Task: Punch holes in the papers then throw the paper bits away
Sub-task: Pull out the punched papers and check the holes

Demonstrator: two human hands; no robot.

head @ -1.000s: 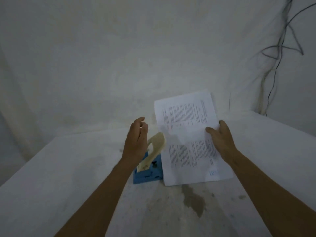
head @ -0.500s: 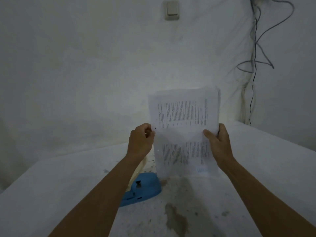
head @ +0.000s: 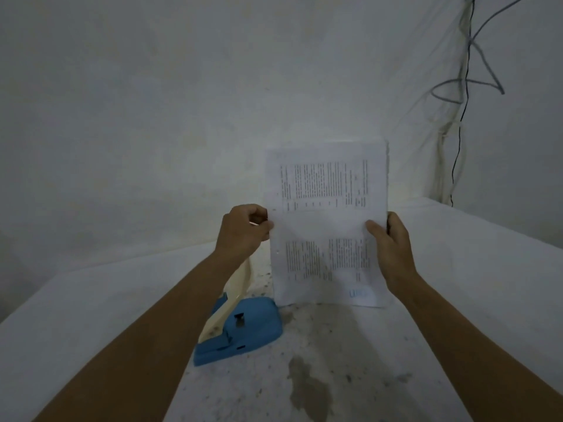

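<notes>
I see a dim room with a pale, blotchy wall (head: 182, 102) filling the upper two thirds of the frame. At the upper right, dark cables (head: 466, 83) hang in loose loops down the corner, beside a pale cord (head: 441, 166) that runs down to the table edge. A second wall (head: 533, 147) closes the right side. Across the lower frame lies a white table (head: 91, 300), its far edge meeting the wall. The table's middle is speckled with dark flecks, and a grey-brown stain (head: 307, 388) sits at lower centre. The light is weak, cool and even.
</notes>
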